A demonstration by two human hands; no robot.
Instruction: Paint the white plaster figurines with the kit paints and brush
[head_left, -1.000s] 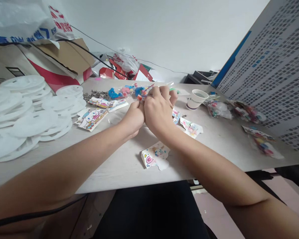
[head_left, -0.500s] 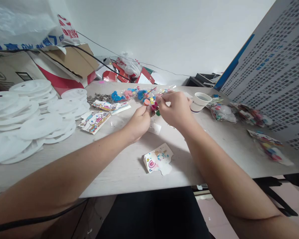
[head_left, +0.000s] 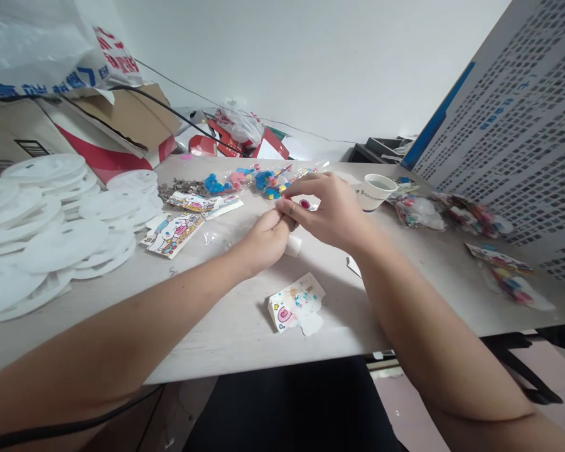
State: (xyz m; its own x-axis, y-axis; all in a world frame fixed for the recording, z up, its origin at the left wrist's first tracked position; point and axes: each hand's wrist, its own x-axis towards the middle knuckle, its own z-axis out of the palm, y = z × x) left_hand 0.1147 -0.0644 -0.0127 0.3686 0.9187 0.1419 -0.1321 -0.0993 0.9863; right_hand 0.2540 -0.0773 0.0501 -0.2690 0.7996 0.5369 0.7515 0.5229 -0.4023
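My left hand [head_left: 267, 240] is closed above the middle of the table, its fingertips hidden against my right hand. My right hand [head_left: 328, 204] reaches over it, thumb and fingers pinched at the left fingertips. What they hold between them is covered. A small magenta round piece [head_left: 304, 204] shows just under the right fingers; I cannot tell whether it is held. Behind the hands lie clear bags with blue, pink and yellow pieces [head_left: 265, 180]. Nearer to me lies a folded printed card [head_left: 297, 304] with paint-like coloured specks.
Stacked white plastic discs [head_left: 66, 242] fill the left side. Cartoon cards [head_left: 173, 234] and a heap of small metal parts [head_left: 182, 187] lie beside them. To the right stand a paper cup [head_left: 376, 191] of liquid and bagged pieces [head_left: 418, 212]. A tall printed board [head_left: 503, 138] leans beyond.
My hands have come together, the right folding over the left fingertips. The orange piece seen at the left fingers is now hidden. The view has shifted slightly.
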